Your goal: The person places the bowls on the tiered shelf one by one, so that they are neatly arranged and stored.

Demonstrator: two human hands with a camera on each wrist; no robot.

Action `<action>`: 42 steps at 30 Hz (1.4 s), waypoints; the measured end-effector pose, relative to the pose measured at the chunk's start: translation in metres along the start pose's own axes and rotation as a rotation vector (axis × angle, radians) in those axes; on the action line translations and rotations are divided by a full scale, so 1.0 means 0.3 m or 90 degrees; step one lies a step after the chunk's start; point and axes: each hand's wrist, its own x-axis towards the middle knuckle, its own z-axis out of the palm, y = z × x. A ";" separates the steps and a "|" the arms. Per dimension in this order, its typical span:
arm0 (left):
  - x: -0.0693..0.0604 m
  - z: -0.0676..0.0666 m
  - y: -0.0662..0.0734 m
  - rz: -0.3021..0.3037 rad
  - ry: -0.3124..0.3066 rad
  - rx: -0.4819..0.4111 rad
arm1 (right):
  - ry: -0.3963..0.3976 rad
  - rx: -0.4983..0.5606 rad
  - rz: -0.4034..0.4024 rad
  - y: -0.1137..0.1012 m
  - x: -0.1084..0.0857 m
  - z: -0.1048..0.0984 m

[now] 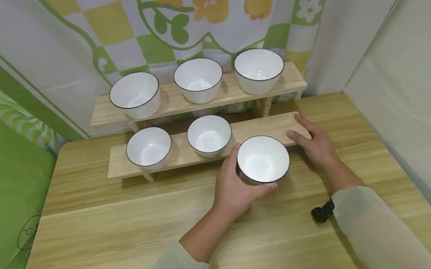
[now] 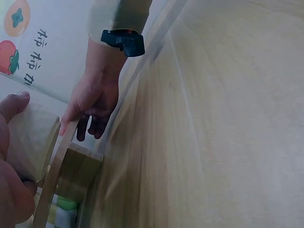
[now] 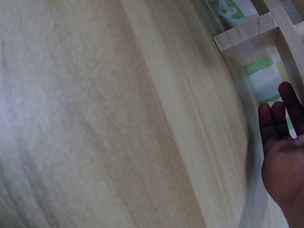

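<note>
A white bowl (image 1: 263,159) with a dark rim is held by my left hand (image 1: 235,189), fingers and thumb around its side. It hangs just in front of the lower wooden shelf (image 1: 256,129); whether it touches the front edge I cannot tell. At that shelf's right end is my right hand (image 1: 319,146), thumb on the board and index finger by the end. In the right wrist view, other fingers of the right hand (image 3: 280,123) extend fairly straight below the board. Two more bowls, a left one (image 1: 149,148) and a middle one (image 1: 209,135), stand on the lower shelf.
Behind, a higher wooden shelf (image 1: 168,99) carries three similar bowls: left (image 1: 136,95), middle (image 1: 199,80) and right (image 1: 259,70). Both shelves stand on a wood-grain table (image 1: 131,240). A patterned curtain (image 1: 111,24) hangs behind, and a pale wall panel (image 1: 414,67) borders the right side.
</note>
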 end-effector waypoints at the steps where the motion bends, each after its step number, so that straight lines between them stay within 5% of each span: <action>1: 0.007 0.003 0.004 -0.001 0.002 0.001 | 0.001 -0.003 0.001 -0.002 0.000 0.001; 19: 0.131 0.053 0.019 0.020 0.055 0.004 | 0.009 0.031 -0.017 -0.012 0.010 0.020; 28: 0.184 0.086 0.005 0.061 0.099 -0.035 | 0.014 0.058 -0.024 -0.009 0.009 0.023; 36: 0.210 0.121 0.027 -0.003 0.113 -0.037 | 0.000 0.066 0.011 -0.050 -0.009 0.013; 42: 0.239 0.141 0.032 0.001 0.101 -0.049 | 0.000 0.072 0.011 -0.103 -0.044 0.000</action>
